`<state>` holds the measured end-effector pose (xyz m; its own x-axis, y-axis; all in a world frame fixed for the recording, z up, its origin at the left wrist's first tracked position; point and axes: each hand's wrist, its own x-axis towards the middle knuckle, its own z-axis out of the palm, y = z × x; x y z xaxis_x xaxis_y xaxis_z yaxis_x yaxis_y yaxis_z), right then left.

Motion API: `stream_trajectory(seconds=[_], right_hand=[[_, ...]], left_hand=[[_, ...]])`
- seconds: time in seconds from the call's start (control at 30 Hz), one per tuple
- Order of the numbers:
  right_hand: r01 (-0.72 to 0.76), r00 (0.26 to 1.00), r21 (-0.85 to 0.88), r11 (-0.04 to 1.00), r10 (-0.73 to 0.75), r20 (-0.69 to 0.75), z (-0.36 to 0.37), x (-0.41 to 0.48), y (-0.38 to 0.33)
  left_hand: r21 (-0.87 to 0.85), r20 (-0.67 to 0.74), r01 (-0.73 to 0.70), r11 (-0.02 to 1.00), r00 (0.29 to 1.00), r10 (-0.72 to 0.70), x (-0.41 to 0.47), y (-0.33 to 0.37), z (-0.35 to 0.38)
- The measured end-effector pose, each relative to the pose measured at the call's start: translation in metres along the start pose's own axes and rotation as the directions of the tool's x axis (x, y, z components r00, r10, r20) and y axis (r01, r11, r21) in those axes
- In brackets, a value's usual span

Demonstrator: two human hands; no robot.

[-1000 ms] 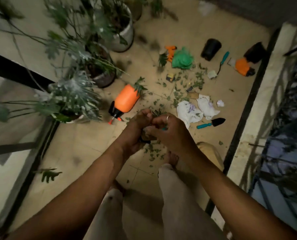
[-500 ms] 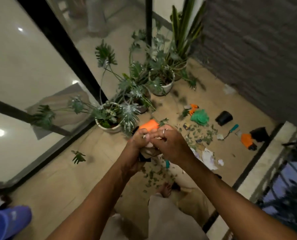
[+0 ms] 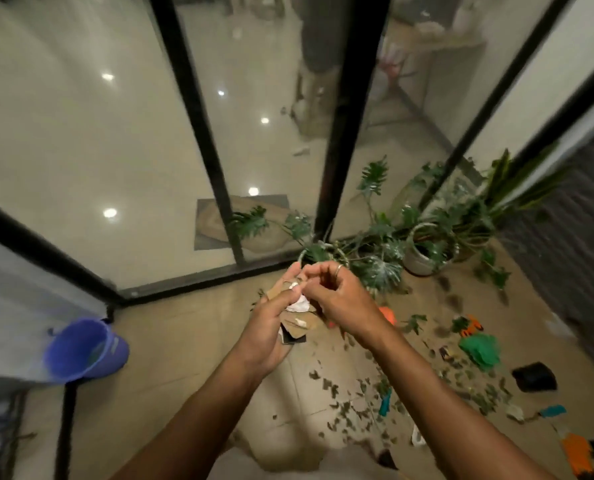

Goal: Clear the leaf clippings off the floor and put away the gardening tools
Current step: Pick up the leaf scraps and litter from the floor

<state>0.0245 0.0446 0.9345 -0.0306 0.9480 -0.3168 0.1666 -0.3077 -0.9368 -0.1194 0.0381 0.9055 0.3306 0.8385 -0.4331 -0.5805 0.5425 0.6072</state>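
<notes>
Left hand [image 3: 268,336] is at chest height over the floor [image 3: 184,344], fingers and thumb curled round a bundle of scraps [image 3: 297,318]: brown card pieces, crumpled white paper, a black card at the bottom. The bundle's long axis runs from the black end near the person up and away toward the glass door [image 3: 81,150].

Right hand [image 3: 344,301], with a ring on one finger, has its fingers curled in and their tips at the top of the bundle. Motion blur; can't tell if they actually pinch it.

Leaf clippings [image 3: 340,407] are scattered on the tiles below and right of the hands, spreading toward the green cloth [image 3: 481,349].

A teal-handled tool [image 3: 385,401] lies among the clippings, long axis roughly toward and away from the person; its head is not clear. A second teal tool [image 3: 550,410] lies further right, long axis roughly left-right, teal handle at the right end.

A black pot [image 3: 534,375] lies on its side between the green cloth and the second tool. The orange bottle [image 3: 387,315] is mostly hidden behind the right wrist.

A blue bin [image 3: 81,348] is on the left, mouth tilted toward the camera, well apart from the clippings. Potted plants [image 3: 423,251] stand along the glass, beyond the hands.
</notes>
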Motion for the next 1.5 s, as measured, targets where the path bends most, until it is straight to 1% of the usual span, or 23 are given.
stream_trajectory(seconds=[0.07, 0.13, 0.2, 0.27, 0.37, 0.5, 0.57, 0.67, 0.73, 0.8, 0.87, 1.03, 1.1, 1.17, 1.23, 1.33, 1.4, 1.5], right_hand=[[-0.023, 0.998, 0.013, 1.000, 0.022, 0.065, 0.041, 0.008, -0.015], [-0.048, 0.979, -0.009, 0.999, 0.049, 0.197, 0.086, 0.013, -0.031], [-0.108, 0.924, 0.016, 0.994, 0.094, 0.370, 0.131, 0.018, -0.044], [-0.137, 0.872, 0.014, 0.990, 0.114, 0.477, 0.167, 0.018, -0.056], [-0.123, 0.837, -0.007, 0.992, 0.107, 0.537, 0.220, 0.021, -0.071], [-0.129, 0.778, -0.040, 0.991, 0.126, 0.615, 0.277, 0.035, -0.081], [-0.131, 0.745, -0.057, 0.990, 0.136, 0.653, 0.302, 0.046, -0.083], [-0.111, 0.696, -0.086, 0.990, 0.139, 0.705, 0.336, 0.069, -0.087], [-0.079, 0.665, -0.110, 0.991, 0.134, 0.734, 0.358, 0.086, -0.092], [-0.024, 0.637, -0.146, 0.989, 0.127, 0.760, 0.381, 0.106, -0.098], [0.037, 0.617, -0.201, 0.979, 0.136, 0.775, 0.407, 0.126, -0.103], [0.131, 0.576, -0.328, 0.935, 0.197, 0.793, 0.468, 0.171, -0.100], [0.146, 0.564, -0.345, 0.927, 0.208, 0.799, 0.493, 0.181, -0.095], [0.168, 0.538, -0.338, 0.926, 0.201, 0.819, 0.524, 0.190, -0.090], [0.169, 0.556, -0.353, 0.920, 0.207, 0.805, 0.554, 0.201, -0.084], [0.108, 0.600, -0.382, 0.918, 0.246, 0.761, 0.606, 0.230, -0.057], [0.053, 0.633, -0.416, 0.908, 0.292, 0.717, 0.640, 0.254, -0.025], [-0.028, 0.677, -0.458, 0.888, 0.354, 0.645, 0.696, 0.298, 0.047]], left_hand=[[-0.014, -0.057, -0.080, 0.997, 0.995, 0.079, -0.018, 0.028, -0.026], [-0.037, -0.112, -0.170, 0.985, 0.980, 0.165, -0.037, 0.059, -0.060], [-0.065, -0.172, -0.245, 0.967, 0.958, 0.231, -0.055, 0.089, -0.095], [-0.087, -0.201, -0.303, 0.949, 0.938, 0.282, -0.072, 0.110, -0.120], [-0.128, -0.256, -0.396, 0.909, 0.899, 0.356, -0.098, 0.136, -0.156], [-0.137, -0.365, -0.458, 0.878, 0.848, 0.385, -0.119, 0.157, -0.196], [-0.102, -0.407, -0.452, 0.886, 0.832, 0.377, -0.127, 0.166, -0.212], [0.004, -0.454, -0.409, 0.913, 0.812, 0.366, -0.137, 0.183, -0.233], [0.073, -0.475, -0.373, 0.925, 0.802, 0.361, -0.140, 0.193, -0.247], [0.114, -0.537, -0.342, 0.933, 0.768, 0.348, -0.139, 0.204, -0.264], [0.113, -0.617, -0.321, 0.940, 0.720, 0.319, -0.135, 0.214, -0.284], [0.058, -0.736, -0.322, 0.945, 0.626, 0.259, -0.126, 0.232, -0.342], [0.048, -0.760, -0.315, 0.948, 0.605, 0.240, -0.124, 0.238, -0.367], [0.049, -0.785, -0.270, 0.962, 0.585, 0.204, -0.121, 0.246, -0.398], [0.062, -0.819, -0.207, 0.976, 0.548, 0.169, -0.118, 0.256, -0.426], [0.015, -0.865, -0.162, 0.987, 0.493, 0.094, -0.105, 0.263, -0.489], [-0.013, -0.882, -0.158, 0.987, 0.466, 0.063, -0.091, 0.263, -0.543], [-0.080, -0.892, -0.120, 0.990, 0.453, -0.017, -0.054, 0.254, -0.638]])
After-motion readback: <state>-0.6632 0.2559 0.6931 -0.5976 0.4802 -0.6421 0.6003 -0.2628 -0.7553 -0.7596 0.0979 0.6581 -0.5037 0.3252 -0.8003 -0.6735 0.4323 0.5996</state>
